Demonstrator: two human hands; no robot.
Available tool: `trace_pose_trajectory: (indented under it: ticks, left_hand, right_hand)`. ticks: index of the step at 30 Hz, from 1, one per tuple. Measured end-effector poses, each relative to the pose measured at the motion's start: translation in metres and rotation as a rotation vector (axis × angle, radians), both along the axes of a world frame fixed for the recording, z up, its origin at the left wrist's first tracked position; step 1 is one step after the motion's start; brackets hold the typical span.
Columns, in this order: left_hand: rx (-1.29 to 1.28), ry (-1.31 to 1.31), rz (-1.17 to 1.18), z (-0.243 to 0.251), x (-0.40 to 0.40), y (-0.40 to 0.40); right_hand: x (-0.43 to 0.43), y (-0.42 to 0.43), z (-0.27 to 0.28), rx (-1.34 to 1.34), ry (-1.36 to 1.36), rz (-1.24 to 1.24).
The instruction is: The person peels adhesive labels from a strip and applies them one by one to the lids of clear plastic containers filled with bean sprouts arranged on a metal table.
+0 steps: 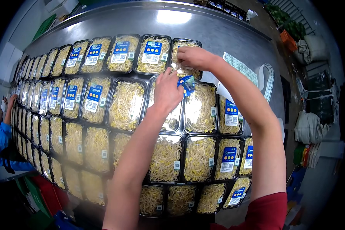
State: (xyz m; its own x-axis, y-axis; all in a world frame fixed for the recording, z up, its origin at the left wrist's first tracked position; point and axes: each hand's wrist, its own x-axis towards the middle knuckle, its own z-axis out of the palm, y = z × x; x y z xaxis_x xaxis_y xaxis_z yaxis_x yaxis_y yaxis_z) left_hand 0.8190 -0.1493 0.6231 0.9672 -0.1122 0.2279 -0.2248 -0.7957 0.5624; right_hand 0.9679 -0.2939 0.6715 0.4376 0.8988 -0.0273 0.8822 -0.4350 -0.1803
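Note:
Rows of film-covered black plastic trays of bean sprouts (126,106) lie on a stainless-steel table (118,24). My left hand (169,90) is over the second row, its fingertips near the lower left corner of the last tray in the back row (187,43). Beside its thumb are crumpled blue labels (187,84); whether the hand grips them I cannot tell. Over that back-row tray, my right hand (193,57) has its fingers bent down, and what they hold is hidden. To its left sits a tray with a blue and white label (151,53). Several trays bear only a small printed code sticker.
A sheet of small green stickers (241,69) and a curled sticker strip (266,82) lie right of my right forearm. At the far left a person in blue (0,135) stands by the trays. Sacks (310,126) and an orange crate (288,40) are beyond the table.

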Motion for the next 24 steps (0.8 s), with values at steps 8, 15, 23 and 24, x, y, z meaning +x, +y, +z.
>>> trace_pose_trajectory:
  ticks: [8,15,23,24]
  left_hand:
    - [0.012,0.033,0.008,0.013,0.000,-0.005]
    - [0.017,0.031,-0.003,0.010,0.002,-0.018]
    - [-1.098,0.414,0.213,0.014,-0.014,0.027]
    - [-1.309,0.429,0.156,0.008,-0.021,0.032]
  right_hand:
    - [0.010,-0.027,-0.055,1.072,0.577,-0.939]
    - [0.048,-0.063,-0.046,2.511,0.958,-0.951]
    - [-0.095,-0.033,0.068,1.197,0.955,-0.833]
    - [-0.113,-0.023,0.072,1.145,0.989,-0.846]
